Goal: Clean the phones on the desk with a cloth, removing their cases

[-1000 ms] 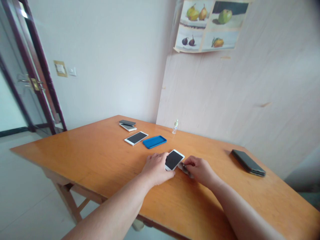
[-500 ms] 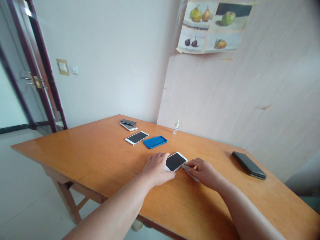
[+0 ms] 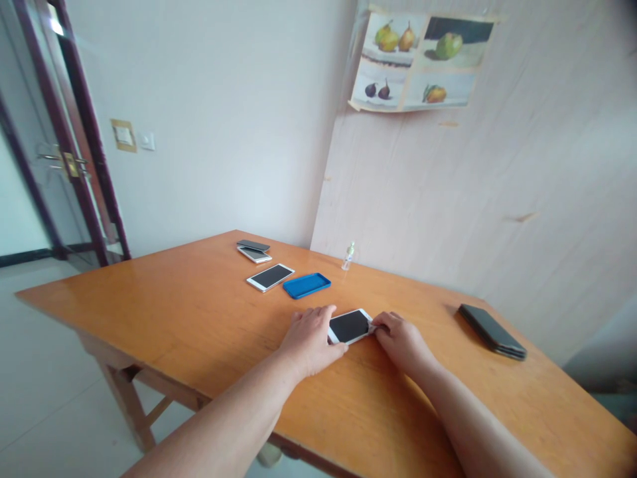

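Observation:
A white smartphone with a dark screen [image 3: 350,326] lies face up on the wooden table. My left hand [image 3: 309,338] grips its left end, thumb along the near edge and fingers at the far side. At the phone's right end, my right hand [image 3: 398,335] has its fingers pinched together around a greyish cloth [image 3: 371,325], pressed to the screen's edge. Most of the cloth is hidden by the fingers. Just beyond the phone sits a blue phone case [image 3: 307,285], its hollow side up.
Another white phone [image 3: 270,277] lies left of the case. Farther back, a dark flat piece [image 3: 253,245] rests partly over a third phone [image 3: 255,255]. A small clear spray bottle [image 3: 348,256] stands near the wall. Dark stacked cases [image 3: 492,331] lie at right on the table [image 3: 174,292].
My right hand has brought the cloth from beside the phone's near right corner up onto its right end. The left hand keeps its grip; the view has shifted slightly.

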{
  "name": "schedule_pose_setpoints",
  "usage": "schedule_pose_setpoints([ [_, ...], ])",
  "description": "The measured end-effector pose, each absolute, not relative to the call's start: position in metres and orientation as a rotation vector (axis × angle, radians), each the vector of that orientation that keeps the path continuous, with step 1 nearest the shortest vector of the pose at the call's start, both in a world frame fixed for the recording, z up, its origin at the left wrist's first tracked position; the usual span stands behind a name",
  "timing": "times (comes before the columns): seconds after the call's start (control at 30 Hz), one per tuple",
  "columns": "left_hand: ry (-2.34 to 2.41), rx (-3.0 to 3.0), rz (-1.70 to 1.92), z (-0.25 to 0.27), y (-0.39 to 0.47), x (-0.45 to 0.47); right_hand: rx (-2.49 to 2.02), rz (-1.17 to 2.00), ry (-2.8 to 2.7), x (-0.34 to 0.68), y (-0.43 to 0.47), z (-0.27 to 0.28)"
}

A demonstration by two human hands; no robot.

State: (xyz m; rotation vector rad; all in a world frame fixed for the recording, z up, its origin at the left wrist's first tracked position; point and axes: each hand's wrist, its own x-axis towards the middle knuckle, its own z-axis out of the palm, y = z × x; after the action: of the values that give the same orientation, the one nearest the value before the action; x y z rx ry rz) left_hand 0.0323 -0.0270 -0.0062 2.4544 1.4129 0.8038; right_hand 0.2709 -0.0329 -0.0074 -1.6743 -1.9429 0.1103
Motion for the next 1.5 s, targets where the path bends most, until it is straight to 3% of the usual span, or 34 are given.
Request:
schedule_pose_setpoints([
  [0.3, 1.533, 2.465, 0.799, -0.007, -0.027, 0.033, -1.809, 0.001, -2.052, 0.275, -0.034, -0.004],
  [0.6, 1.42, 2.448, 0.82, -0.011, -0.023, 0.031, -1.359, 0.158, -2.485, 0.208, -0.074, 0.02],
  [0.9, 1.393, 2.461, 0.88, -0.014, -0.021, 0.032, -1.925, 0.123, -2.226, 0.257, -0.047, 0.001],
  [1.17, 1.325, 2.437, 0.918, -0.017, -0.021, 0.031, -1.452, 0.467, -2.46, 0.212, -0.069, 0.012],
  [1.4, 1.29, 2.441, 0.931, -0.017, -0.022, 0.033, -1.995, 0.215, -2.158, 0.256, -0.046, 0.001],
  [1.5, 1.258, 2.434, 0.937, -0.017, -0.022, 0.033, -1.96, 0.214, -2.196, 0.252, -0.051, 0.002],
])
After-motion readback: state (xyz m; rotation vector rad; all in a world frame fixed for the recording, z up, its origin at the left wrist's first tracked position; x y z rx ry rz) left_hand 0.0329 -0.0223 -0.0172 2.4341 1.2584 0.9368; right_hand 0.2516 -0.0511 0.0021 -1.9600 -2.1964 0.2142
